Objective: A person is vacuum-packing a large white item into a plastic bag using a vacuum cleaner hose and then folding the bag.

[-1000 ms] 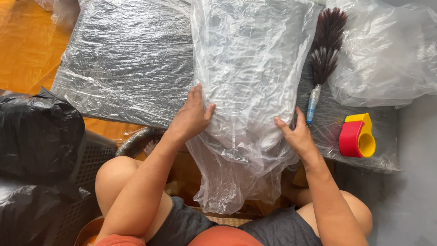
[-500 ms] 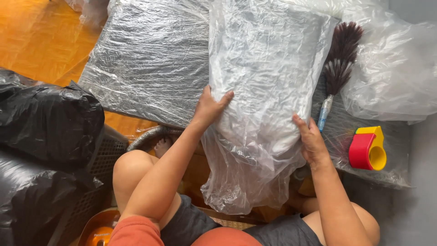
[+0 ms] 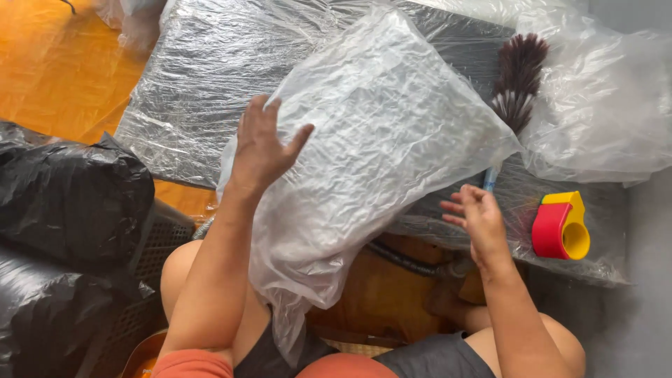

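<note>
Item: clear plastic bag, crinkled, bulky, contents not discernible. It is lying tilted over the near edge of the film-wrapped grey slab. Its long axis is running diagonally, from the upper end far and right, near the feather duster, down to the loose open-looking tail hanging toward the person's lap at lower left.

Left hand: fingers spreading wide, palm pressing flat against the bag's left flank, not pinching.

Right hand: hovering just off the bag's lower right edge, fingers loosely curling and apart, holding nothing.

Surroundings: the duster is lying on the slab, dark plume pointing away, its blue handle partly hiding behind the bag's right corner. A red and yellow tape dispenser is sitting near the slab's near right edge, well apart from the bag. A second heap of clear plastic is crowding the far right. Black bags are filling the left side. Open room is showing on the slab's left half and on the orange floor beyond.
</note>
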